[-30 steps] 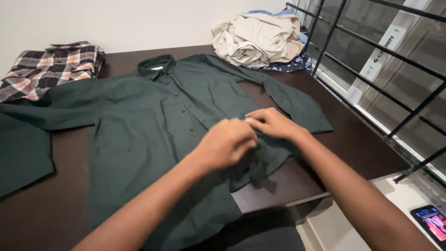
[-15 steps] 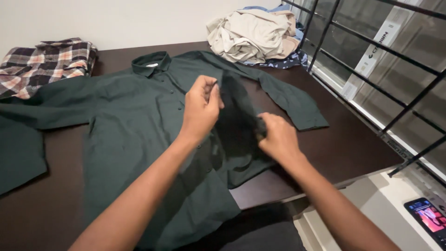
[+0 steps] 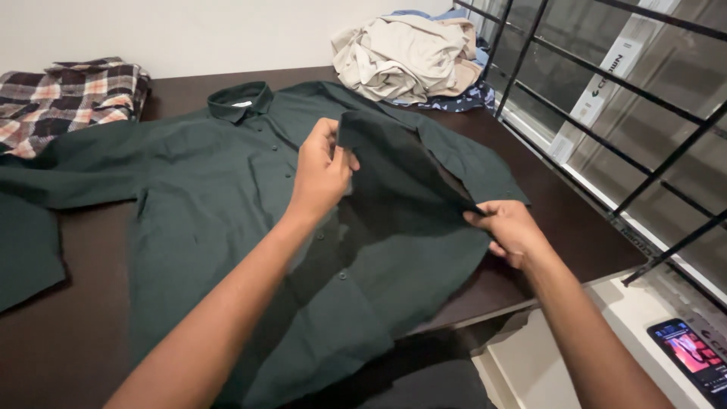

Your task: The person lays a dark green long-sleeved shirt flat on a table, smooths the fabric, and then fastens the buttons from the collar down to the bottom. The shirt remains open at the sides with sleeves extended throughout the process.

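Note:
A dark green long-sleeved shirt (image 3: 204,197) lies spread face up on a dark brown table (image 3: 91,341), collar toward the wall. My left hand (image 3: 322,170) pinches a corner of a dark green cloth piece (image 3: 394,163) and lifts it above the shirt's chest. My right hand (image 3: 511,231) grips the same piece's other end near the table's right edge. The piece is stretched taut between both hands and casts a shadow on the shirt.
A folded plaid shirt (image 3: 68,95) sits at the back left. A heap of beige and blue clothes (image 3: 413,53) lies at the back right. Black window bars (image 3: 606,113) run along the right. A phone (image 3: 693,360) rests on a white ledge at lower right.
Both hands were bunched together at the shirt's lower right. They have pulled apart, my left hand up toward the chest, my right hand out right, spreading the cloth piece.

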